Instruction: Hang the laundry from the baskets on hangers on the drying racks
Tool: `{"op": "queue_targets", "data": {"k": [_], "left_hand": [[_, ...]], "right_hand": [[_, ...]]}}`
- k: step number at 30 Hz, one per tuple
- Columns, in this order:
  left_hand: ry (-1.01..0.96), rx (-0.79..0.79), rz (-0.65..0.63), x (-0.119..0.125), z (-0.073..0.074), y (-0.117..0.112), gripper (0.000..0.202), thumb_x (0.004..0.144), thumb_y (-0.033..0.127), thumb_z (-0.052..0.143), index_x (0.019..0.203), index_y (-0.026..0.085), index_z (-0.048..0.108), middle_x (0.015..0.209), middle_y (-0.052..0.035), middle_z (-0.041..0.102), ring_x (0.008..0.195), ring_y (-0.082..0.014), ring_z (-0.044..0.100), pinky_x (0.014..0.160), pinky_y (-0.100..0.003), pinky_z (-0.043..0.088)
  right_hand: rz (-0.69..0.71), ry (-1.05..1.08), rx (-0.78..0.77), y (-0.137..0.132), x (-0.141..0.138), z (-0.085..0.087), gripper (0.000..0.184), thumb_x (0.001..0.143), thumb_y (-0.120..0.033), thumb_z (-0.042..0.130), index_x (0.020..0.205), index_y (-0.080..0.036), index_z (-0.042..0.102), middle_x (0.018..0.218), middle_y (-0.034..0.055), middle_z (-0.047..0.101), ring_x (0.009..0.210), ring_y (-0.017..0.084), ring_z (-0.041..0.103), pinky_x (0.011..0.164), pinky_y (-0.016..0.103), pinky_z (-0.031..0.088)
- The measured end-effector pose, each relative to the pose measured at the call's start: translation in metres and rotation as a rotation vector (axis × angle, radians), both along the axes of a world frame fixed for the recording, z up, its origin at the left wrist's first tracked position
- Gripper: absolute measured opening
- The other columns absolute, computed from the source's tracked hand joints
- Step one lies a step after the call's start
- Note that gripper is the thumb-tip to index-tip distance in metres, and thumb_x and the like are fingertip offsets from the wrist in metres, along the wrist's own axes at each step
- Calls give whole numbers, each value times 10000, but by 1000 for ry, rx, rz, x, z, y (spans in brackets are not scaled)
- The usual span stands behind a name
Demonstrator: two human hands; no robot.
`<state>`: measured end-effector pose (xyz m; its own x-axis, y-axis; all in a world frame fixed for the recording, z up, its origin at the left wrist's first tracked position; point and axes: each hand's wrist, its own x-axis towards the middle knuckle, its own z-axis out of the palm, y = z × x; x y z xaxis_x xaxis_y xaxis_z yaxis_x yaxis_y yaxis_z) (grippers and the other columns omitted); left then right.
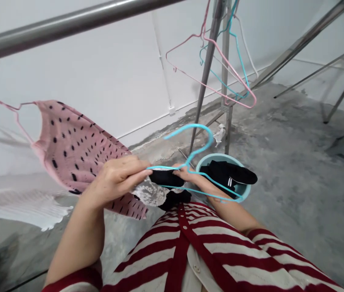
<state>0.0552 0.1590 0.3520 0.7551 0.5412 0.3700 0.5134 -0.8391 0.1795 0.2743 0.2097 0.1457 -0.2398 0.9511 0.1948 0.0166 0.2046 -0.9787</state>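
1. the left hand is closed, thumb and fingers pinching the lower bar of a light blue plastic hanger along with a black cloth.
2. the right hand is also closed, its fingers curled over the same bar and against the cloth, partly hidden behind the hanger.
3. the hanger is held in front of the person's chest, tilted slightly, with its hook curving up and toward the left. the black cloth bunches around the lower bar between the hands, and more of it sags below.
4. a pale blue tub sits on the concrete floor just past the right hand, with more black clothes piled inside.
5. a pink top with black dots hangs from a pink hanger to the left, just behind the left hand.
6. a pink hanger and a blue hanger hang on a metal rack ahead, near a white wall.
7. a metal rail crosses the top left.
8. the person wears a red and white striped top.
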Motion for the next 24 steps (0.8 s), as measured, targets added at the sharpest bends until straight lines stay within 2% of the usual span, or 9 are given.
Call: {"op": "queue_targets", "data": {"k": [2,4,6,8,11,15,20,24], "left_hand": [[-71,57,112,-20,-8,2,170,860,304,546,952,246,677,688,5,649,598,-114,577,569,-230,459],[-133,106,212,-38,-20,5,162,846,314,561,925,243,684,717,7,667,615,-120,594,591,-232,474],[-191,145,286,-48,-34,9,153,841,309,569,901,229,684,716,9,662,615,-119,592,591,-229,471],[-243,170,319,-50,-45,12,138,845,277,565,895,213,677,696,11,644,607,-113,574,580,-224,458],[-303,221,328,-47,-53,15,128,845,230,563,910,203,671,706,10,640,620,-110,560,586,-224,445],[-333,333,367,-44,-59,23,141,845,237,565,936,225,672,724,7,648,614,-113,552,592,-232,438],[-340,335,294,-33,-73,33,144,842,231,563,940,206,664,757,-12,675,655,-127,599,636,-235,474],[-289,165,121,-12,-82,30,193,881,238,481,971,191,645,828,-34,689,731,-129,634,678,-224,495]], "right_hand": [[-9,34,-62,5,9,2,306,781,-422,646,870,-129,634,798,4,645,701,125,586,653,265,482],[-64,155,-203,11,20,7,302,648,-405,737,767,-147,635,658,-27,624,604,106,550,588,235,437],[-113,352,-352,16,29,13,305,569,-358,773,756,-160,636,629,-35,624,583,106,557,573,230,433],[-99,540,-430,17,36,22,308,547,-302,777,788,-167,641,662,-26,649,599,117,594,593,240,462],[-46,694,-456,13,46,38,270,543,-230,762,779,-168,648,686,-9,677,636,140,640,641,267,507],[-63,713,-424,1,61,54,238,533,-172,730,761,-163,663,740,12,708,699,166,670,695,291,534],[-227,714,-367,-4,75,55,241,551,-224,751,757,-172,638,649,-16,668,584,128,635,598,252,519],[-358,723,-322,2,82,49,259,533,-235,760,747,-187,622,619,-34,637,560,117,601,575,245,492]]}}
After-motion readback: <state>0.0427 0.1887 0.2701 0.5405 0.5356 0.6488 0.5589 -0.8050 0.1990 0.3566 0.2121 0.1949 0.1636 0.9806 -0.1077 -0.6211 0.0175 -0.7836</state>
